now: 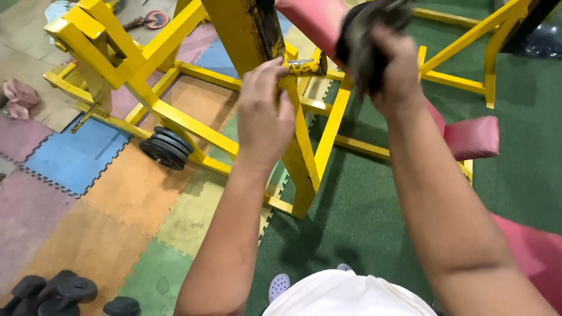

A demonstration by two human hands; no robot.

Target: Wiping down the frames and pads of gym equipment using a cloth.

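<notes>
Black dumbbells [52, 292] on foam mats lower left; two plates [167, 148] already on low peg. Left hand [263, 114] curled round yellow frame [298, 134] beside bare peg [305, 67]. Right hand [393, 64] clamps black plate [367, 38], just beside peg, not yet threaded on.

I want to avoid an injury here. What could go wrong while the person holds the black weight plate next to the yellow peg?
1. The right hand grips the black weight plate high up; if it slips, it may fall toward the feet, where a light perforated shoe shows.
2. The left hand rests by the yellow peg, so fingers could be pinched when the plate meets it.
</notes>
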